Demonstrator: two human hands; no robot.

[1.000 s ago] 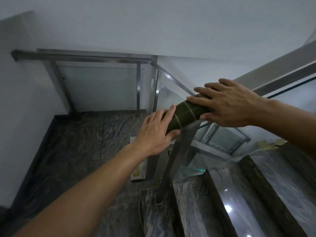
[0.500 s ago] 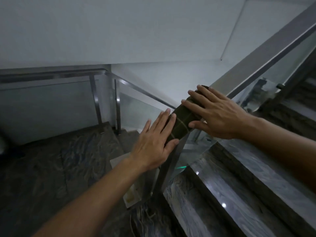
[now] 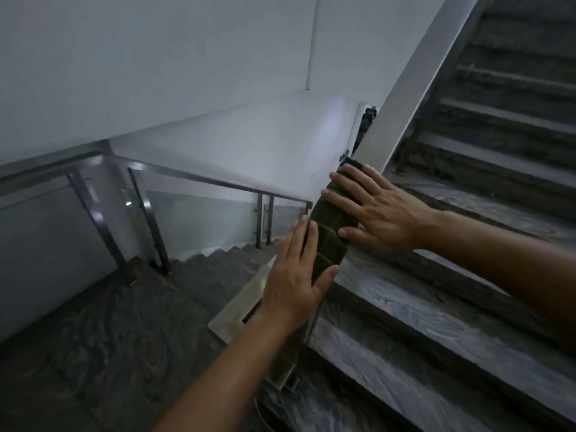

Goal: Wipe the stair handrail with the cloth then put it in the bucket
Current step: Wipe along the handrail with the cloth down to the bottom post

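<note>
A dark green cloth (image 3: 328, 241) with pale stripes is draped over the lower end of the metal stair handrail (image 3: 402, 85), which rises to the upper right. My right hand (image 3: 377, 208) lies flat on the cloth's upper part with fingers spread and straight. My left hand (image 3: 296, 279) presses the cloth's lower left side, fingers straight, thumb at the cloth's lower edge. No bucket is in view.
Dark marble steps (image 3: 467, 322) climb on the right. A second flight descends at centre behind a steel and glass railing (image 3: 199, 179). The dark landing floor (image 3: 93, 338) spreads at lower left, and a pale flat panel (image 3: 237, 316) lies under my left wrist. White walls stand behind.
The view has swung right and up along the stairs. Both hands stay flat on the cloth at the rail's lower end, the right one now slightly higher up the rail.
</note>
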